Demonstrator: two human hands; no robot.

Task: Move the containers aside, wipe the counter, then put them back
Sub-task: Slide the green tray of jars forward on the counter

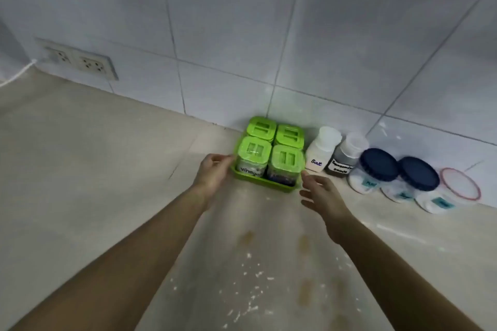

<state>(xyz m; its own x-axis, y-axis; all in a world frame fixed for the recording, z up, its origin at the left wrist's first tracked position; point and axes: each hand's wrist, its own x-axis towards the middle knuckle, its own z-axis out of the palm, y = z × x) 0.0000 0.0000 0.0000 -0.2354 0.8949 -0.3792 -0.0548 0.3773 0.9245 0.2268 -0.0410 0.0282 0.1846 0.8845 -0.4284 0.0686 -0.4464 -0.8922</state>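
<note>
A green tray (269, 186) with several green-lidded jars (254, 150) stands against the tiled wall. My left hand (213, 173) touches the tray's left side, fingers curled at its edge. Just off the tray's right corner, my right hand (321, 192) is spread and holds nothing. To the right stand a white salt bottle (321, 153), a dark seasoning bottle (343, 160), two jars with dark blue lids (377, 164) (418, 173) and a jar with a clear red-rimmed lid (460, 184). The beige counter (107, 169) carries white crumbs (250, 277) and brownish stains (304, 243) in front.
A double wall socket (80, 62) sits low on the wall at the left, with a white cable (18, 72) running off the frame's left edge. Grey-white tiles (242, 35) back the counter.
</note>
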